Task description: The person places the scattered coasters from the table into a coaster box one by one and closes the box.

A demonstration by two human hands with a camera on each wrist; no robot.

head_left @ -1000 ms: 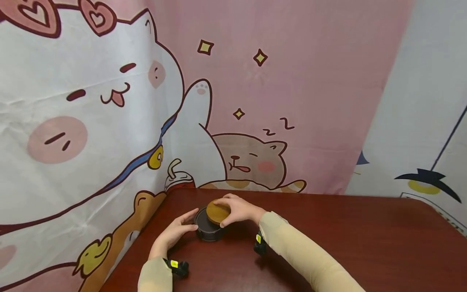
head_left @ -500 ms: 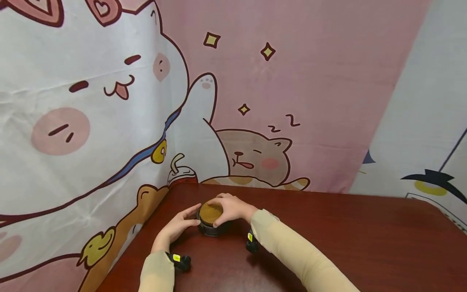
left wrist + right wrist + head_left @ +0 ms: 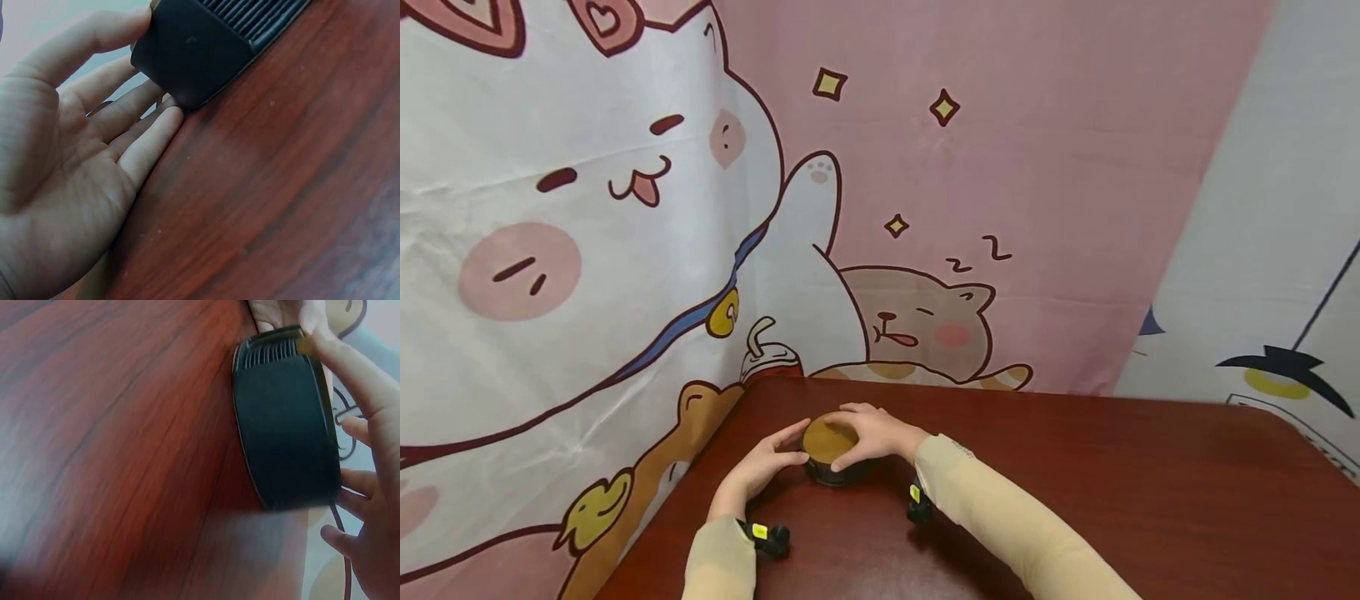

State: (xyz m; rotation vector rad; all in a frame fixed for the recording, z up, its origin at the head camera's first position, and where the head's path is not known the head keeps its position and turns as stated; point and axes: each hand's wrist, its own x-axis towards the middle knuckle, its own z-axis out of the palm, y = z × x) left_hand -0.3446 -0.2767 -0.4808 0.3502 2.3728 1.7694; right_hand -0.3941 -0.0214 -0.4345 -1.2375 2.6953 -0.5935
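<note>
A round brown wooden coaster (image 3: 825, 440) lies over the top of a round black holder (image 3: 830, 477) on the table. From the right, my right hand (image 3: 880, 435) spans the coaster, thumb at its near edge and fingers toward its far edge. My left hand (image 3: 760, 467) holds the holder's left side between thumb and fingers. In the left wrist view the holder (image 3: 194, 56) shows a smooth black wall with a ribbed section, its base on the table. The right wrist view shows the holder's wall (image 3: 284, 431) and my right thumb at its rim. The holder's inside is hidden.
The dark red-brown table (image 3: 1112, 500) stretches to the right and toward me. A cartoon-printed cloth (image 3: 1037, 167) hangs behind it and along its left side. Small black wrist cameras sit on both wrists, the left one (image 3: 771, 542) near the tabletop.
A second ago the coaster was tilted over the holder's right side, with the dark inside showing. My right hand has moved it left and down over the opening. The left hand stays at the holder.
</note>
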